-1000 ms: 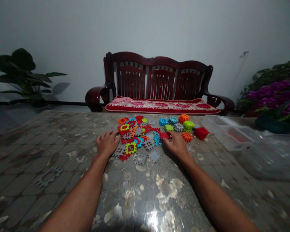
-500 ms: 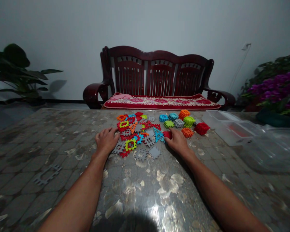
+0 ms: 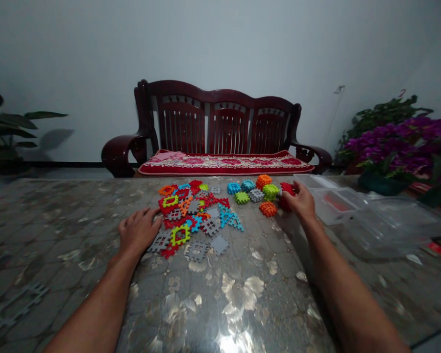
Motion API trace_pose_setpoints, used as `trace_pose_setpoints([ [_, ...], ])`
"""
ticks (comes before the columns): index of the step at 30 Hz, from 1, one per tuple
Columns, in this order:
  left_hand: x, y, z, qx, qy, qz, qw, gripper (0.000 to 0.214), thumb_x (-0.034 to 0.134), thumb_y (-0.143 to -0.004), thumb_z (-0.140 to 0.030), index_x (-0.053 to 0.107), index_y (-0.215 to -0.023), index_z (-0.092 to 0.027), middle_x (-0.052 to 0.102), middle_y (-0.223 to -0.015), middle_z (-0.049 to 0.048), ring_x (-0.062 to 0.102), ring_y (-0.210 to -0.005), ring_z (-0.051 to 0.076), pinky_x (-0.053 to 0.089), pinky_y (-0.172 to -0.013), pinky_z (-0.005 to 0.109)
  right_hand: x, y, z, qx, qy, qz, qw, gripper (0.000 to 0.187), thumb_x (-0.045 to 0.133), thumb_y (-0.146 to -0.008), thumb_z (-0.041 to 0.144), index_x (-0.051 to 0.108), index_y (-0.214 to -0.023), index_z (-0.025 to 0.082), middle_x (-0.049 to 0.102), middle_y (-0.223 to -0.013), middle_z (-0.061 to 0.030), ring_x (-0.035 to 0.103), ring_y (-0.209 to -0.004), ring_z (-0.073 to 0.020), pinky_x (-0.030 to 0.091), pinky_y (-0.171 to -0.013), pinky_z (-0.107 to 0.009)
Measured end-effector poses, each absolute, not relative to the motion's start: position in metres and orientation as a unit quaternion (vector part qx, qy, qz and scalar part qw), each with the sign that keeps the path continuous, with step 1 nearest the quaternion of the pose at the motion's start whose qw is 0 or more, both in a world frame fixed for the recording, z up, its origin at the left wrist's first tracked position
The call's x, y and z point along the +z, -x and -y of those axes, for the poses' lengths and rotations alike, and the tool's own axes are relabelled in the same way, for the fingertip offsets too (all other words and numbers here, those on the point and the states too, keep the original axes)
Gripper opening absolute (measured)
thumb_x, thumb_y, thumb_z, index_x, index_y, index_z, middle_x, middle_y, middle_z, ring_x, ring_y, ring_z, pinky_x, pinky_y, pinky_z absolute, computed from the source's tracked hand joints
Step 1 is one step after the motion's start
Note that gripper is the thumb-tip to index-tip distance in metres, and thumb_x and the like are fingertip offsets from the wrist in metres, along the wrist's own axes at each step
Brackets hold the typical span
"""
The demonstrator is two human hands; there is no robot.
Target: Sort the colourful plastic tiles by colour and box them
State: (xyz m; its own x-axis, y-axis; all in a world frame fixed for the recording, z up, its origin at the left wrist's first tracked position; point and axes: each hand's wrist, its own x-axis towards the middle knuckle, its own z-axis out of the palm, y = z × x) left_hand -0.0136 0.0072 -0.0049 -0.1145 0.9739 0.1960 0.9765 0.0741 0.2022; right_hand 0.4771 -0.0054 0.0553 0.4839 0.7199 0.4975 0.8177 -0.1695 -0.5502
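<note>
My left hand (image 3: 137,230) rests on the table, its fingers loosely spread beside the left edge of a pile of flat toothed building pieces. Near it lie a grey lattice piece (image 3: 160,241) and a lime-green square frame (image 3: 180,235). At the right, my right hand (image 3: 303,203) is closed on a red toothed piece (image 3: 287,188), against a red block that it partly hides. Beside this hand stand assembled blocks, among them an orange one (image 3: 268,209), a lime-green one (image 3: 270,191) and a grey one (image 3: 256,195).
Clear plastic containers (image 3: 340,203) stand right of my right hand, with a clear lid-like piece (image 3: 389,225) nearer me. A larger grey frame piece (image 3: 18,306) lies at the left on the patterned table (image 3: 213,289). Purple flowers (image 3: 393,144) stand at the far right.
My right hand has moved right from the pile to the red block, carrying the red piece. My left hand stays by the pile. The view has shifted slightly right and up.
</note>
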Motion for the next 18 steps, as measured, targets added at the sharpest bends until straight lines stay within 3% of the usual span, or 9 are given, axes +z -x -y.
trace_pose_setpoints([
  [8, -0.005, 0.014, -0.008, -0.133, 0.664, 0.736, -0.001, 0.052, 0.033, -0.096, -0.046, 0.062, -0.136, -0.027, 0.057, -0.145, 0.0136, 0.050, -0.133, 0.036, 0.034, -0.112, 0.057, 0.047, -0.529, 0.010, -0.053, 0.766, 0.546, 0.334, 0.068, 0.064, -0.073, 0.041, 0.059, -0.135, 0.014, 0.071, -0.122, -0.0144, 0.068, -0.107, -0.0296, 0.052, -0.097, -0.043],
  [18, -0.006, 0.012, -0.006, -0.149, 0.661, 0.735, 0.022, 0.045, 0.039, -0.096, -0.042, 0.065, -0.131, -0.030, 0.061, -0.142, 0.0117, 0.052, -0.131, 0.033, 0.035, -0.111, 0.054, 0.027, -0.533, 0.008, -0.022, 0.755, 0.551, 0.355, 0.078, 0.068, -0.068, 0.045, 0.055, -0.139, 0.014, 0.065, -0.131, -0.0181, 0.062, -0.117, -0.0339, 0.049, -0.100, -0.047],
])
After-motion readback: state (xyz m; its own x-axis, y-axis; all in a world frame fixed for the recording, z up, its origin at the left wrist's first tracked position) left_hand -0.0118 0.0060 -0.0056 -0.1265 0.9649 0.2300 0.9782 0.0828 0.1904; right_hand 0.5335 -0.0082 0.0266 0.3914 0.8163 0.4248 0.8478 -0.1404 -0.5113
